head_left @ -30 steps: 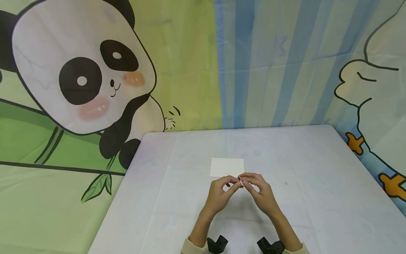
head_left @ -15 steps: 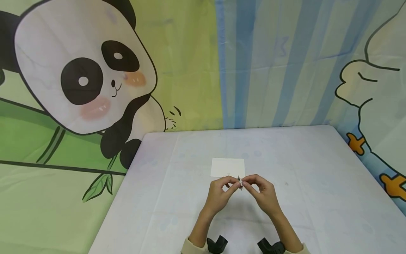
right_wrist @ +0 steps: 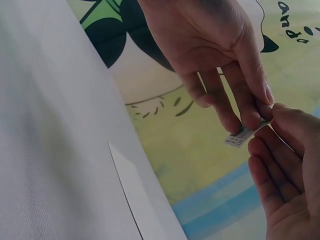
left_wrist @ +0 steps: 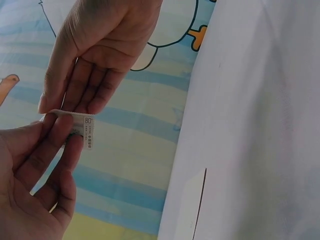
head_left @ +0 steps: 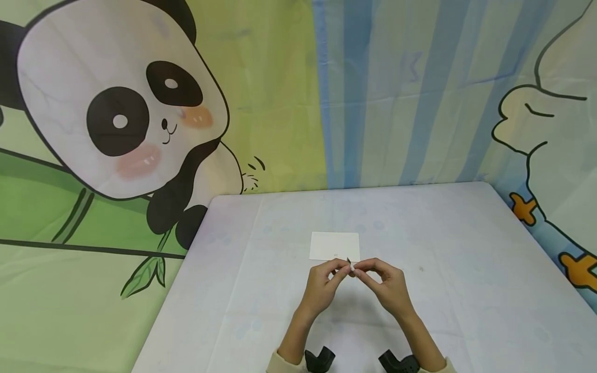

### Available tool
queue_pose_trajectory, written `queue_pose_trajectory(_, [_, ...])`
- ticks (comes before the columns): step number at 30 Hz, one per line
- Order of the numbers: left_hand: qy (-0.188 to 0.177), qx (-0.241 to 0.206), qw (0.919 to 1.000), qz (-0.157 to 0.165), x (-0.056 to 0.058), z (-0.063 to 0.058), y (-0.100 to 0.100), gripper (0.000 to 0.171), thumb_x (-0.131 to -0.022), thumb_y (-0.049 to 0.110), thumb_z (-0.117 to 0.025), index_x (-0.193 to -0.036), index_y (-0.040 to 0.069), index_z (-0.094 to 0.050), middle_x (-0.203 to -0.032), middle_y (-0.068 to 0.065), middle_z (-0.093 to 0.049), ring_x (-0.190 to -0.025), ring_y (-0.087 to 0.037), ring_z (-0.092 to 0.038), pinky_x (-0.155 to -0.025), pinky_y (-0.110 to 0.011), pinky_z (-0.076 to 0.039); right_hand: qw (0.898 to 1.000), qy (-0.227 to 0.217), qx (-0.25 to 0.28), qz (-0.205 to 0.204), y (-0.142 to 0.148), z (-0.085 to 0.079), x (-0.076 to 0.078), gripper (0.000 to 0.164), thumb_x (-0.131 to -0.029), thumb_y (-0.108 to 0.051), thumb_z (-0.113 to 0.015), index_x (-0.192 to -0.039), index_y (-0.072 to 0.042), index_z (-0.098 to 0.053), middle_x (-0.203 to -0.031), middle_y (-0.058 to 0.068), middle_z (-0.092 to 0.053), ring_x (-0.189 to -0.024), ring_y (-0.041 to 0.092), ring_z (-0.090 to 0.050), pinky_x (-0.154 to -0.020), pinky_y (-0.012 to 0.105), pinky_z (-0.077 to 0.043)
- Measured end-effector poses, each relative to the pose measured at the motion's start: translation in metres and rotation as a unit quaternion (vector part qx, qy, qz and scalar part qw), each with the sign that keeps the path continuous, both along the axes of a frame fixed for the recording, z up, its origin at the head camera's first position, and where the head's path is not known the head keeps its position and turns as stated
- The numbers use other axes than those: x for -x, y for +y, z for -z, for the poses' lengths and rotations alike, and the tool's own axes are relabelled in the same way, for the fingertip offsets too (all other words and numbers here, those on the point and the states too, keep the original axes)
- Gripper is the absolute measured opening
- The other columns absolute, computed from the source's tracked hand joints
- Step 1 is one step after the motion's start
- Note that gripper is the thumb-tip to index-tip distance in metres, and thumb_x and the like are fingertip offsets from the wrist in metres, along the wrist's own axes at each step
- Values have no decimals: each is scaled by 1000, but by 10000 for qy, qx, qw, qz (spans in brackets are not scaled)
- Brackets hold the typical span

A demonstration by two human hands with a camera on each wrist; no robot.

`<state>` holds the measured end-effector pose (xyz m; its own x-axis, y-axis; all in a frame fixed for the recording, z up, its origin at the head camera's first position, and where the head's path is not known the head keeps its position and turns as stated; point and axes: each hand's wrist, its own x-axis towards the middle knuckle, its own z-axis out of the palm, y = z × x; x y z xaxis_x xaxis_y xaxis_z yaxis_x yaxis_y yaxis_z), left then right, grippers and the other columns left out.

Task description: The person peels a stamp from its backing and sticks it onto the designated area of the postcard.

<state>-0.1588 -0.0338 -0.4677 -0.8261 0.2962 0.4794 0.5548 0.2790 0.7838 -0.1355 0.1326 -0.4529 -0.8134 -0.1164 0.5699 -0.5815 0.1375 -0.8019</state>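
A small postage stamp with a perforated edge and a printed "80" is held up above the table. In the head view, my left hand pinches the stamp between thumb and fingers. My right hand meets it from the other side, thumb and forefinger pinching the stamp's edge. In the right wrist view, the left fingers cover much of the stamp, and its printed end sticks out beyond them. Most of the stamp's picture is hidden. A white rectangular card lies flat just beyond the hands.
The table wears a pale cloth. Behind it hangs a curtain with a cartoon panda and blue stripes. Black wrist mounts sit on both forearms, near the beige cuffs.
The right fingers have drawn closer together and dropped slightly at the stamp. Both hands' fingertips have shifted a little to the left. The white card has stayed put.
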Motion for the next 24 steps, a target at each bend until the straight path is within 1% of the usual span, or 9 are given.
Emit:
queue_pose_trajectory(5, [33, -22, 10000, 56, 0, 2, -1, 17, -93, 25, -55, -88, 14, -67, -78, 9, -66, -69, -5, -55, -67, -23, -46, 9999, -145, 43, 79, -2, 2, -1, 13, -78, 11, -66, -88, 4, -65, -82, 13, -67, -82, 18, -64, -81, 22, -47])
queue_pose_trajectory(11, [-25, 3, 10000, 36, -2, 2, -1, 13, -92, 21, -57, -86, 16, -66, -77, 9, -66, -70, -7, -56, -68, -25, -46, 9999, -97, 78, 69, -4, 2, -1, 14, -77, 12, -66, -87, 3, -66, -81, 12, -67, -81, 20, -64, -82, 23, -47])
queue_pose_trajectory(14, [-60, 74, 10000, 20, -2, 2, -1, 11, -92, 18, -57, -86, 14, -65, -77, 6, -66, -70, -11, -58, -68, -25, -45, 9999, -72, 62, 102, -5, 2, -1, 14, -77, 13, -66, -87, 3, -66, -81, 12, -67, -81, 19, -64, -82, 23, -47])
queue_pose_trajectory(15, [-91, 111, 9999, 18, -2, 2, 0, 11, -92, 15, -57, -85, 13, -65, -77, 4, -67, -71, -14, -59, -68, -25, -45, 9999, -65, 42, 121, -5, 2, -1, 14, -77, 13, -66, -86, 3, -66, -81, 12, -67, -81, 18, -64, -82, 23, -47])
queue_pose_trajectory(16, [-93, 118, 9999, 23, -4, -3, 0, 10, -92, 13, -57, -85, 11, -64, -77, 2, -67, -71, -16, -59, -68, -25, -45, 9999, -50, 24, 138, -5, 2, -2, 14, -77, 13, -66, -86, 3, -66, -81, 12, -67, -81, 18, -64, -82, 23, -47])
queue_pose_trajectory(17, [-50, 116, 9999, 41, -6, -7, 0, 10, -91, 10, -57, -84, 10, -64, -76, 0, -67, -71, -17, -59, -67, -25, -45, 9999, -34, 1, 153, -5, 2, -1, 14, -77, 13, -66, -86, 2, -66, -81, 12, -67, -82, 17, -64, -82, 22, -47])
queue_pose_trajectory(18, [-26, 144, 9999, 50, -6, -7, 0, 10, -92, 12, -57, -84, 10, -63, -76, 1, -67, -71, -16, -59, -67, -25, -45, 9999, -25, -20, 161, -5, 2, -1, 14, -77, 13, -66, -86, 2, -66, -82, 12, -67, -82, 16, -64, -82, 22, -47])
queue_pose_trajectory(22, [166, 207, 9996, 83, -4, -5, -1, 14, -94, 20, -54, -84, 14, -62, -77, 7, -66, -72, -9, -58, -67, -24, -46, 9999, 39, -34, 118, -4, 3, 0, 15, -77, 14, -66, -85, 2, -66, -83, 12, -67, -83, 16, -64, -81, 22, -47])
queue_pose_trajectory(24, [221, 248, 9994, 86, 1, 6, -2, 16, -95, 26, -52, -85, 18, -62, -78, 12, -64, -72, -6, -58, -67, -24, -46, 10000, 68, -6, 63, -4, 3, 1, 15, -76, 15, -65, -85, 2, -66, -83, 13, -67, -83, 17, -63, -81, 23, -47])
